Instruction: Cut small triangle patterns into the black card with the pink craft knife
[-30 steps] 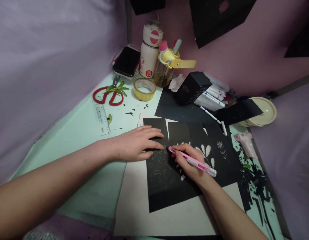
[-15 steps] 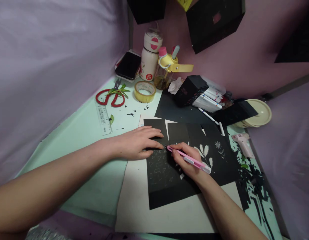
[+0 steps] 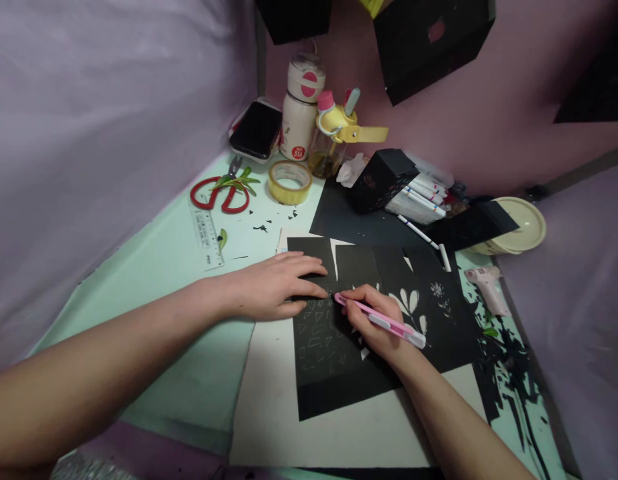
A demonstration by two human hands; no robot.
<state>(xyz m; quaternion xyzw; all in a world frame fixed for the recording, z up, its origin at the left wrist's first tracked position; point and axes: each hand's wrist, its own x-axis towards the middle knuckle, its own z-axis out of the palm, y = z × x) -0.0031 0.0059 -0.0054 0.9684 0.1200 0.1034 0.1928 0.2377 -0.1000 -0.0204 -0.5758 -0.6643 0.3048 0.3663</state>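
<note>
Between the right fingers [image 3: 363, 293], pink cutter [image 3: 387, 323].

The red label [image 3: 298, 153] on the white bottle [image 3: 293, 123] reads 316; print on the ruler [image 3: 207, 233] is illegible

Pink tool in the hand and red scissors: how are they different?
The pink tool is gripped in the right hand, while the scissors lie on the table, held by nobody. The pink tool is slim and straight like a pen, with white parts; the scissors spread wider, with two red loops. Green leaves lie across the scissors, but none lie on the pink tool. Both are hand tools.
</note>
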